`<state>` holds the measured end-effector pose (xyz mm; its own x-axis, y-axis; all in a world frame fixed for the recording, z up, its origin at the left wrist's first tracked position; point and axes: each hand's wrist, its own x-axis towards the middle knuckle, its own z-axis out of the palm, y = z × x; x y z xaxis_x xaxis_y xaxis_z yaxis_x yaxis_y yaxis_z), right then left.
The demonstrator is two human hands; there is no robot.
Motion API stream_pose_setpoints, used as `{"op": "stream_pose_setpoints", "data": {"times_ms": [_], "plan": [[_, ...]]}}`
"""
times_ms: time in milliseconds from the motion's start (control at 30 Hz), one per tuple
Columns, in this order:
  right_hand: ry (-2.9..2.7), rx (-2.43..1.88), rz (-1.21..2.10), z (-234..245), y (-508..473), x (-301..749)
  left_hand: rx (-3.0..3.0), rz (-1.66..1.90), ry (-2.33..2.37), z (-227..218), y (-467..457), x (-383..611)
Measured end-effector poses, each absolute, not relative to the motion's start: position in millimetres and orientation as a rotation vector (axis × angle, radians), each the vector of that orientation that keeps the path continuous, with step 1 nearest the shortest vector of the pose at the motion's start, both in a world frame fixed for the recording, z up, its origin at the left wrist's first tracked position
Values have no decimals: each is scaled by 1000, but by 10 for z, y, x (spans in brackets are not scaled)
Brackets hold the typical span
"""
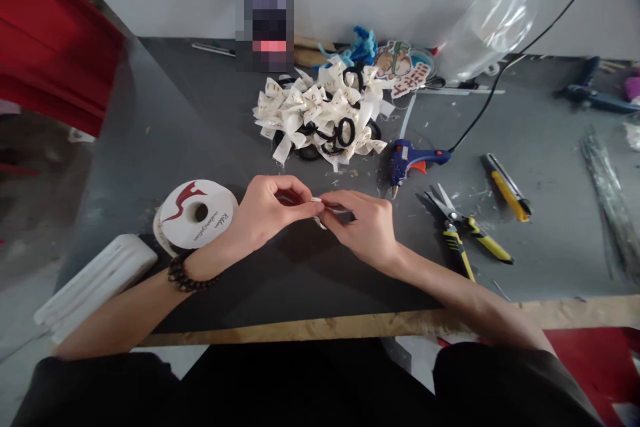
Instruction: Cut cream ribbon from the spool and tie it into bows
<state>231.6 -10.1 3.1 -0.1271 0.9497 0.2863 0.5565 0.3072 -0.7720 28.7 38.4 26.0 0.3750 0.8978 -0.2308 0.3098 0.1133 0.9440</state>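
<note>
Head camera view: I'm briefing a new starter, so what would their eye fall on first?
Probably the heap of cream bows and black bands at the upper middle of the worktop. Just below it, the left hand and right hand meet at the fingertips, pinching a small whitish piece. The blue glue gun at the heap's lower right and the white spool beside the left hand come next.

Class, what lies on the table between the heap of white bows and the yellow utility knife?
In the head view, a blue glue gun lies between the heap of bows and the knife.
</note>
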Motion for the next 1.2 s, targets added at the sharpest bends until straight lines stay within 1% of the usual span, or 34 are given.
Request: {"op": "stream_pose_setpoints", "data": {"times_ms": [133, 300, 567, 667, 800, 967, 1100, 1200], "plan": [[-1790, -1366, 700, 20, -79, 2321, 1372, 640, 1096, 217, 385, 299], [-1798, -1395, 654, 27, -64, 2321, 1532, 703, 1212, 283, 343, 301], [-1821, -1393, 657, -2, -84, 2304, 1683, 632, 1325, 370, 348, 289], [-1836, -1380, 692, 1, -76, 2320, 1722, 636, 1334, 369, 367, 278], [-1828, -1378, 802, 49, -49, 2367, 1633, 618, 1229, 344, 386, 275], [-1822, -1369, 934, 102, -34, 2380, 1579, 682, 1104, 294, 360, 310], [-1818, -1403, 898, 112, -46, 2365, 1525, 708, 1068, 246, 381, 314], [-1763, -1484, 774, 104, -42, 2375, 1577, 706, 1088, 229, 396, 310]]}}
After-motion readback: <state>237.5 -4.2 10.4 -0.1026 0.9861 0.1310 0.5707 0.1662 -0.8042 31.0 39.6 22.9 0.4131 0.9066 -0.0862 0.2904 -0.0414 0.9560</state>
